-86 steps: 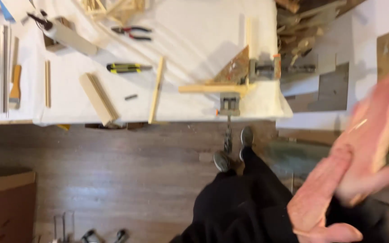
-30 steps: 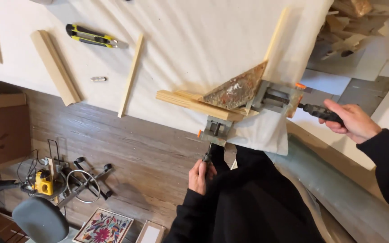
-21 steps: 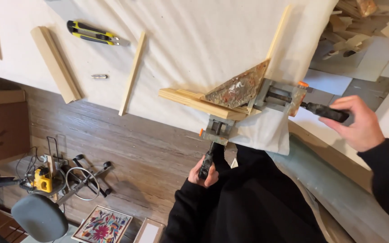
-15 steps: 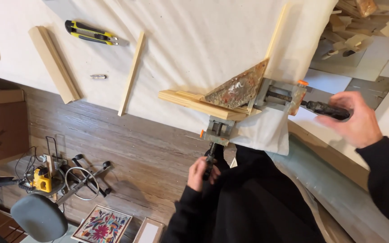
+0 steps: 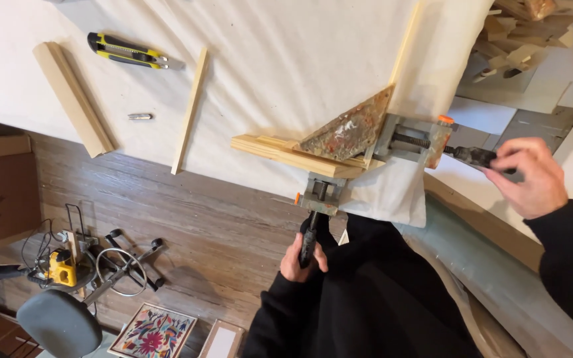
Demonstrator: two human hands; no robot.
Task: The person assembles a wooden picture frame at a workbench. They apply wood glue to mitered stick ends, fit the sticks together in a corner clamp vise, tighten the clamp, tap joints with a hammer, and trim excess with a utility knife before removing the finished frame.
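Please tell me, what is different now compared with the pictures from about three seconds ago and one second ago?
Three seconds ago neither hand touched the metal corner clamp. Since one second ago the left hand grips the black screw handle below the table edge, and the right hand grips the side handle. The wooden strips in the clamp and the yellow utility knife stayed put.

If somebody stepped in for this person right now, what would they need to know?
Left hand: closed on the handle of the near screw of the corner clamp, below the table edge.
Right hand: fingers on the handle of the side screw.
Two wooden strips meet at a right angle in the clamp, at the corner of the white-covered table.
Whether the screws are fully tight cannot be told.
Nearby, untouched: utility knife, loose wood strips, a small metal bit.
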